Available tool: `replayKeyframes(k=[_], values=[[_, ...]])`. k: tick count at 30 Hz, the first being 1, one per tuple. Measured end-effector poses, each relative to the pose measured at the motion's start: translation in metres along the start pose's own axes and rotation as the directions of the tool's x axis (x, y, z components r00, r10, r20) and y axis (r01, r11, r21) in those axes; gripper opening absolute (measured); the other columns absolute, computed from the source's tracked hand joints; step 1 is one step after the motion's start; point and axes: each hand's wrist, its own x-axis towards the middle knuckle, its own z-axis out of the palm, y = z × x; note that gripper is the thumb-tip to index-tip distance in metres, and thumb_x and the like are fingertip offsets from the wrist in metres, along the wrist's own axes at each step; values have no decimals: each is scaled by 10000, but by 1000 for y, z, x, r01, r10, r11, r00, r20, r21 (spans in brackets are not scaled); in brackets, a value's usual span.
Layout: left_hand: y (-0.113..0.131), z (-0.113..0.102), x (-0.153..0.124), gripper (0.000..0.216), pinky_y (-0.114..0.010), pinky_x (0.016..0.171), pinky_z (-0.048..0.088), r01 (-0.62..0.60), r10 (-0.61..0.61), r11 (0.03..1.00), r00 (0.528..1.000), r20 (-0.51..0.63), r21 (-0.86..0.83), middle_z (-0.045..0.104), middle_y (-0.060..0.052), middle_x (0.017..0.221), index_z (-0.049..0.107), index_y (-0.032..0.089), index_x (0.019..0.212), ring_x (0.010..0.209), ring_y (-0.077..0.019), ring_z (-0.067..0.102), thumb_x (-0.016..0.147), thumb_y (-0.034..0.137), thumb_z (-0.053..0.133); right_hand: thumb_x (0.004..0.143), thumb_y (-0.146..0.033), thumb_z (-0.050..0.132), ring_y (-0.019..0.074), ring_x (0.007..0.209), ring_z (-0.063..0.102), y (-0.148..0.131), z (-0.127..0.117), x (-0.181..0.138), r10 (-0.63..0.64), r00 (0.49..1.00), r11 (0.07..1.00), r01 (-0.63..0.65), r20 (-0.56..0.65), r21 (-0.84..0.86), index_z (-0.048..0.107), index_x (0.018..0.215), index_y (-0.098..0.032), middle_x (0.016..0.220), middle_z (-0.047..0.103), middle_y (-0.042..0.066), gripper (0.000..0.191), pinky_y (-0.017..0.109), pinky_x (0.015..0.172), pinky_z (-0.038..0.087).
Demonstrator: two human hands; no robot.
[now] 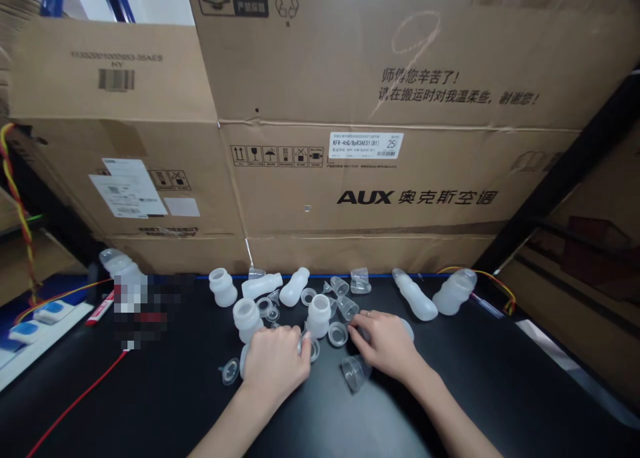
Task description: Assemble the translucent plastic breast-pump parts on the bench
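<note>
My left hand (277, 361) is closed over a translucent white baby bottle (244, 359), mostly hidden under the fingers. A clear part shows by its thumb, beside a ring (314, 349). My right hand (387, 346) curls over another white bottle (409, 329), whose middle it hides. Just below that hand a clear cap (355, 373) lies on its side. Between the hands stand an open white bottle (319, 317) and a screw ring (338, 334). Left of my left hand are an upright open bottle (247, 319) and a clear nipple (231, 371).
Several bottles, caps and rings lie along the back of the black table (190, 391). A large cardboard box (425, 231) walls off the rear. At left are a red marker (100, 309), a red cable (75, 405) and a power strip (45, 341). Bottles (455, 291) rest at back right.
</note>
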Motion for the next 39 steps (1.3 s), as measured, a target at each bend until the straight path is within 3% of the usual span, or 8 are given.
replayKeyframes(k=[4, 8, 10, 20, 28, 33, 35, 39], values=[[-1, -4, -1, 434, -439, 736, 557, 20, -20, 1000, 1000, 1, -7, 799, -98, 831, 775, 190, 817, 806, -366, 787, 1017, 371, 436, 1039, -314, 513, 151, 867, 668, -1, -1, -1, 0, 1000, 1000, 0, 3, 0, 724, 982, -261, 928, 704, -16, 225, 245, 745, 365], [-1, -5, 0, 560, -437, 694, 569, 63, -63, 998, 998, 9, -18, 795, -113, 785, 773, 184, 758, 792, -404, 782, 853, 723, 650, 1040, -314, 519, 148, 869, 672, 0, -2, 0, -4, 1000, 1000, 4, 3, 5, 737, 1016, -274, 919, 707, -14, 223, 246, 744, 368], [-1, -4, 0, 607, -435, 692, 573, 69, -69, 997, 998, 8, -23, 797, -113, 783, 773, 186, 756, 793, -407, 782, 778, 788, 693, 1041, -317, 524, 149, 875, 675, 0, -1, 0, -6, 1000, 1000, 6, -2, 6, 739, 1036, -283, 927, 709, -15, 217, 247, 748, 371], [-2, -2, -5, 371, -408, 751, 556, 57, -57, 998, 998, -39, -22, 801, -94, 870, 751, 181, 843, 841, -350, 790, 974, 461, 547, 1030, -321, 530, 154, 847, 679, 4, 7, 0, -6, 998, 999, 8, -58, 34, 739, 1004, -285, 911, 709, -17, 214, 245, 705, 336], [-3, 4, -11, 311, -381, 735, 538, 55, -57, 998, 989, -134, -22, 798, -35, 876, 712, 223, 862, 835, -326, 786, 990, 421, 509, 1023, -380, 469, 161, 849, 681, 16, 1, 7, 125, 959, 986, -91, -254, 142, 737, 953, -234, 903, 721, 11, 313, 233, 723, 366], [-12, 10, -11, 330, -355, 659, 524, 62, -41, 997, 910, -412, 36, 814, -5, 833, 744, 246, 957, 700, -290, 772, 982, 513, 552, 964, -498, 518, 189, 873, 679, 45, -29, 19, 343, 824, 927, -217, -450, 307, 765, 918, -231, 945, 744, 22, 367, 242, 741, 400], [-15, 10, -11, 322, -338, 625, 513, 51, -13, 997, 868, -496, 64, 814, 8, 802, 753, 251, 953, 649, -274, 759, 966, 526, 585, 934, -556, 532, 202, 862, 681, 57, -43, 26, 460, 718, 873, -258, -523, 413, 772, 918, -212, 934, 747, 37, 420, 250, 749, 423], [-19, 13, -12, 264, -333, 618, 528, 52, -1, 995, 850, -527, 82, 818, 29, 806, 757, 269, 902, 635, -260, 750, 962, 475, 603, 943, -625, 463, 237, 897, 691, 62, -75, 34, 642, 462, 757, -252, -612, 603, 739, 947, -122, 930, 737, 112, 574, 273, 776, 493]])
